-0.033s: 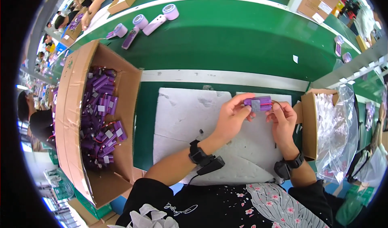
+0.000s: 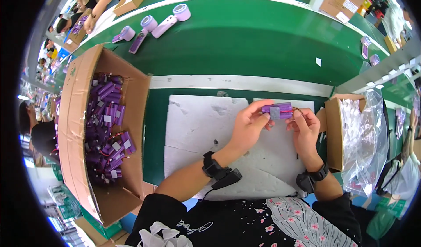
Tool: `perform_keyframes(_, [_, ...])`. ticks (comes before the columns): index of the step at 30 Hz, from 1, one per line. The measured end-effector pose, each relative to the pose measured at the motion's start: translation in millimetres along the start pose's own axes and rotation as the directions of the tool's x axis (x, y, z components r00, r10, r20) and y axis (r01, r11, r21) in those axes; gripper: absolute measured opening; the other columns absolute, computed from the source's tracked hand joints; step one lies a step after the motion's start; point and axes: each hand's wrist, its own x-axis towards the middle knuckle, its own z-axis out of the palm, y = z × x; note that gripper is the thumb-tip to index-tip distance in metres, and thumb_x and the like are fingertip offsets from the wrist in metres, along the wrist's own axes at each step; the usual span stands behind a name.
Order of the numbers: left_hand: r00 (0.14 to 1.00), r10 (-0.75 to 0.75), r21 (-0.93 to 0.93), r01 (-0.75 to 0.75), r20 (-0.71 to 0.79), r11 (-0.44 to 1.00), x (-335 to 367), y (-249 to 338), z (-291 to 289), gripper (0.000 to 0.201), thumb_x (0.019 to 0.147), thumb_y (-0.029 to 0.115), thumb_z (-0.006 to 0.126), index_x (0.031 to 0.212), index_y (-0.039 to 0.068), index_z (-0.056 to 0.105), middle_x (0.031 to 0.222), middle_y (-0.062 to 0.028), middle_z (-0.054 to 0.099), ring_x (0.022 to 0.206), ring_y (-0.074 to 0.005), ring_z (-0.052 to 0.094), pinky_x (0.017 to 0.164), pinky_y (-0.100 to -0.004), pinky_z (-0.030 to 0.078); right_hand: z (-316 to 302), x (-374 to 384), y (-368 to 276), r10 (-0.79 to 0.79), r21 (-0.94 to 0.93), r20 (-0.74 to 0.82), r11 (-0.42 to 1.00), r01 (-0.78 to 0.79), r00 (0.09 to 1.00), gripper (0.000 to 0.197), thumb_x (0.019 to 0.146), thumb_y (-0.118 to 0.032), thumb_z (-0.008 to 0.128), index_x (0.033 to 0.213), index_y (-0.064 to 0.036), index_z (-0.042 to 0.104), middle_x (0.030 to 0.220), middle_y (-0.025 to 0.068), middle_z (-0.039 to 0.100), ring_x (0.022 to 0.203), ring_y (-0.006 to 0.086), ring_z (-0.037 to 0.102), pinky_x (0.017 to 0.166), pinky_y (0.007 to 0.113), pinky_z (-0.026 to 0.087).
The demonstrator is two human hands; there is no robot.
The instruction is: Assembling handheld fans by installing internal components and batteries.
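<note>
A purple battery pack (image 2: pixel 283 107) with a grey square patch is held over a white foam board. My left hand (image 2: pixel 249 127) grips its left end between thumb and fingers. At its other end, my right hand (image 2: pixel 305 131) pinches the thin red and dark wires (image 2: pixel 298 110) between thumb and forefinger. The wire tips are hidden by the fingers. Black bands with small devices sit on both wrists. The white foam board (image 2: pixel 193 128) lies under both hands, cracked and marked with dark spots.
On the left, an open cardboard box (image 2: pixel 79 128) holds many purple battery packs (image 2: pixel 107 120). To the right stands a smaller box (image 2: pixel 335 135) with clear plastic bags (image 2: pixel 362 137). Lilac handheld devices (image 2: pixel 164 27) lie on the green surface (image 2: pixel 237 41) beyond a white rail (image 2: pixel 241 83). Other people work nearby.
The whole view has shifted slightly, so things sit a little further left. Both hands keep the same hold on the battery pack and its wires.
</note>
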Motion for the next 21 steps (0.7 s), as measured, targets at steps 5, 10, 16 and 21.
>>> perform_keyframes(5, [0.999, 0.017, -0.007, -0.017, -0.037, 1.0, 1.1, 1.2, -2.1, 0.031, 0.091, -0.002, 0.051, 0.121, -0.002, 0.057, 0.103, -0.0091, 0.064, 0.079, -0.0133, 0.063, 0.067, -0.027, 0.052, 7.7, 2.0, -0.1, 0.014, 0.01, -0.012, 1.0, -0.014, 1.0, 0.008, 0.094, -0.007, 0.056, 0.091, -0.001, 0.059, 0.096, 0.0109, 0.068, 0.073, 0.0145, 0.063, 0.057, 0.027, 0.05])
perform_keyframes(10, [1.0, 0.017, 0.045, -0.016, -0.023, 0.999, 1.6, 3.2, -0.5, 0.032, 0.09, -0.004, 0.051, 0.121, -0.002, 0.056, 0.106, -0.0113, 0.063, 0.082, -0.0168, 0.064, 0.068, -0.0301, 0.054, 7.7, 1.3, -3.8, 0.011, -0.01, -0.033, 1.0, -0.012, 0.999, 0.007, 0.093, -0.005, 0.055, 0.09, -0.0001, 0.059, 0.1, 0.0117, 0.066, 0.074, 0.0154, 0.063, 0.057, 0.027, 0.05])
perform_keyframes(16, [1.0, 0.01, 0.075, -0.008, -0.029, 0.997, 0.7, 6.2, 1.5, 0.031, 0.09, -0.005, 0.051, 0.12, -0.003, 0.058, 0.105, -0.0124, 0.064, 0.081, -0.0172, 0.065, 0.067, -0.0293, 0.055, 4.3, 1.2, -3.2, 0.004, -0.005, 0.008, 1.0, -0.004, 1.0, 0.007, 0.092, -0.005, 0.057, 0.091, 0.0015, 0.06, 0.111, 0.0129, 0.061, 0.076, 0.0153, 0.063, 0.058, 0.028, 0.051])
perform_keyframes(21, [1.0, -0.007, 0.069, 0.008, -0.02, 0.998, 0.0, 7.2, 2.3, 0.031, 0.09, -0.005, 0.052, 0.121, -0.004, 0.059, 0.105, -0.0132, 0.065, 0.081, -0.0175, 0.066, 0.067, -0.029, 0.055, 3.4, 1.0, -1.9, -0.016, 0.0, 0.022, 1.0, 0.016, 1.0, 0.006, 0.09, -0.004, 0.057, 0.088, 0.0004, 0.06, 0.112, 0.0108, 0.059, 0.076, 0.0139, 0.062, 0.058, 0.027, 0.05])
